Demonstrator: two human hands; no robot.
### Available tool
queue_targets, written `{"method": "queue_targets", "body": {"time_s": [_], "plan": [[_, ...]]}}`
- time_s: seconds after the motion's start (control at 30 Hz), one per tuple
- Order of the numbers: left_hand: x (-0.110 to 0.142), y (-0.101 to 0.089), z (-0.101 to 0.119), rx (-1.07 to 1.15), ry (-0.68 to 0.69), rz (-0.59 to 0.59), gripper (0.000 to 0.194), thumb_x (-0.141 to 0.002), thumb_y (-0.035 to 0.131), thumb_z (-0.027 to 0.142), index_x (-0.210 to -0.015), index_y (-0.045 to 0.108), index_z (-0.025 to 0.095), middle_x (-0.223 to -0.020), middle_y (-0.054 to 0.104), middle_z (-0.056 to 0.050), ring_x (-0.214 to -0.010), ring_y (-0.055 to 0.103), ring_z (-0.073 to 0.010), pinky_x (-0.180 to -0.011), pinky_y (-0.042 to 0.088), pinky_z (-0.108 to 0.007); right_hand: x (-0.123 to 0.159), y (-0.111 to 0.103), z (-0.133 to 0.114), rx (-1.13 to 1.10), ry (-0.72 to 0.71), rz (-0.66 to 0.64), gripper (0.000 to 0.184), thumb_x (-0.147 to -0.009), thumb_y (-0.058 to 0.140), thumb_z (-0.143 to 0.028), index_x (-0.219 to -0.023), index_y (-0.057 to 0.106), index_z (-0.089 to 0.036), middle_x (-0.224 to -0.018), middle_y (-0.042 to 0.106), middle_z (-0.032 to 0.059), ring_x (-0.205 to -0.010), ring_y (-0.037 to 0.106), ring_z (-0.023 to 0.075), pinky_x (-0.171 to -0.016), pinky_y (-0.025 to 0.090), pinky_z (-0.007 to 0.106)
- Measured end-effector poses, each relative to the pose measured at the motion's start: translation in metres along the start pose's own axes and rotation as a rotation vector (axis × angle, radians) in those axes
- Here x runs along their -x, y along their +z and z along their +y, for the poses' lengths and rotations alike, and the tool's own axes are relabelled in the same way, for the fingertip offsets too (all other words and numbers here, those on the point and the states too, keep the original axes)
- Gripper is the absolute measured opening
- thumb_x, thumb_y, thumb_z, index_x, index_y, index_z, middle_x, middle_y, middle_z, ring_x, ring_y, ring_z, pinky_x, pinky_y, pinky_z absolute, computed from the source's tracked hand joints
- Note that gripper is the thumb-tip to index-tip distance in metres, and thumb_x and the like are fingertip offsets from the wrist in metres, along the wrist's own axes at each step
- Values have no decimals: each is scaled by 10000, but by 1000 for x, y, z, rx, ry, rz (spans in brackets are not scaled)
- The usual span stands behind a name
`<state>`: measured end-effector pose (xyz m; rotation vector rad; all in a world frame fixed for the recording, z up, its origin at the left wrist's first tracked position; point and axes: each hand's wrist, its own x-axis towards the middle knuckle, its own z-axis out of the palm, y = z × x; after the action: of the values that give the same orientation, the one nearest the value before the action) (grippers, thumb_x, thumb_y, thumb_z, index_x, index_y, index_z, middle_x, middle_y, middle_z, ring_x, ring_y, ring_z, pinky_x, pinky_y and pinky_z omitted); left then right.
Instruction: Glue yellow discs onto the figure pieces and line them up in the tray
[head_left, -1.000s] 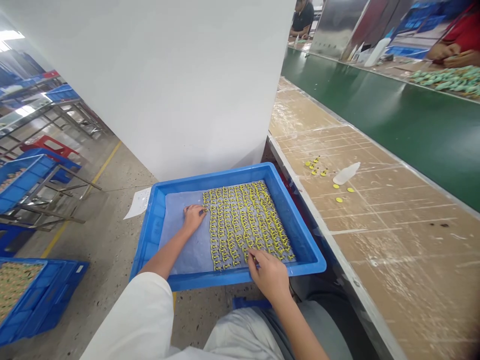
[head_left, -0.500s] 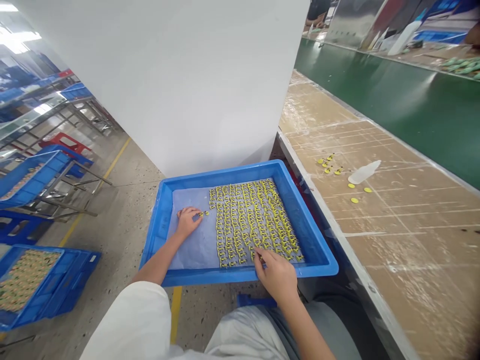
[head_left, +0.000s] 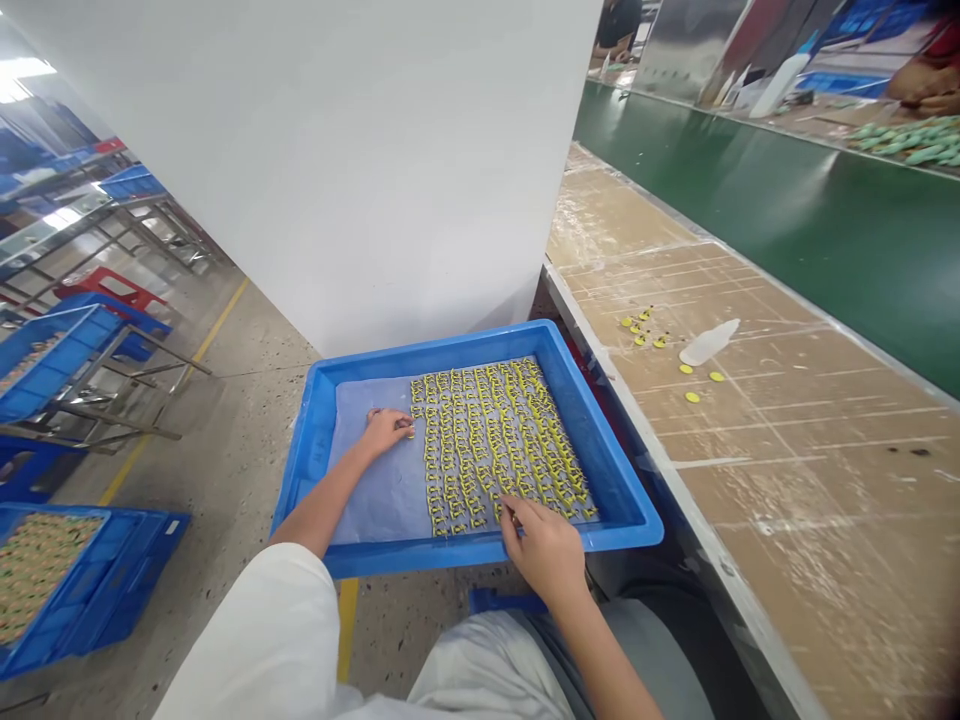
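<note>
A blue plastic tray (head_left: pixel 442 352) lined with a pale sheet (head_left: pixel 379 502) rests before me. Rows of small yellow-and-black pieces (head_left: pixel 491 430) cover most of the sheet, leaving its left part bare. My left hand (head_left: pixel 386 430) is closed in a pinch at the left edge of the rows; a small yellow piece (head_left: pixel 410 432) shows at its fingertips. Over the front rows, my right hand (head_left: pixel 546 548) has thumb and fingers brought together among the pieces. Whatever they grip is hidden.
On the worktable (head_left: pixel 757 500) at right lie a white pointed bottle (head_left: pixel 709 342), loose yellow discs (head_left: pixel 691 397) and several yellow-black pieces (head_left: pixel 643 325). A green belt (head_left: pixel 712 160) runs behind. A white panel (head_left: pixel 390 180) stands beyond the tray; stacked blue trays (head_left: pixel 135 560) sit left.
My left hand has moved right, up to the left edge of the rows, with the small yellow piece at its fingertips. My right hand stays about where it was. The view has shifted slightly.
</note>
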<state>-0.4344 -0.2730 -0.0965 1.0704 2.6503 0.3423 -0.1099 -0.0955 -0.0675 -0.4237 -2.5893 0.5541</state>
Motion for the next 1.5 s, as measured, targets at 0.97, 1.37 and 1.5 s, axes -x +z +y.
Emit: {"method": "queue_targets", "body": {"time_s": [0.97, 1.37, 1.5], "plan": [[14, 18, 4, -115, 122, 154, 241, -922, 585, 351, -1070, 663, 177, -1187, 656, -88, -1154, 579, -253, -1032, 404, -533, 1, 3, 0, -30, -36, 76, 191, -933, 526, -235, -975, 708, -199, -836, 750, 18, -711, 681, 167, -688, 430, 279], [26, 21, 9, -107, 81, 232, 288, -899, 606, 407, -1078, 666, 190, -1170, 659, -87, -1156, 571, -257, -1048, 379, -539, 1, 4, 1, -28, -40, 79, 188, -924, 534, -228, -983, 711, -199, -837, 749, 19, -712, 683, 161, -679, 437, 277], [25, 25, 13, -103, 61, 247, 263, -905, 600, 396, -1038, 674, 182, -1138, 671, -83, -1140, 581, -252, -1039, 388, -534, 0, 4, 1, -21, -47, 76, 193, -925, 530, -226, -983, 713, -197, -835, 750, 22, -720, 687, 159, -679, 444, 277]]}}
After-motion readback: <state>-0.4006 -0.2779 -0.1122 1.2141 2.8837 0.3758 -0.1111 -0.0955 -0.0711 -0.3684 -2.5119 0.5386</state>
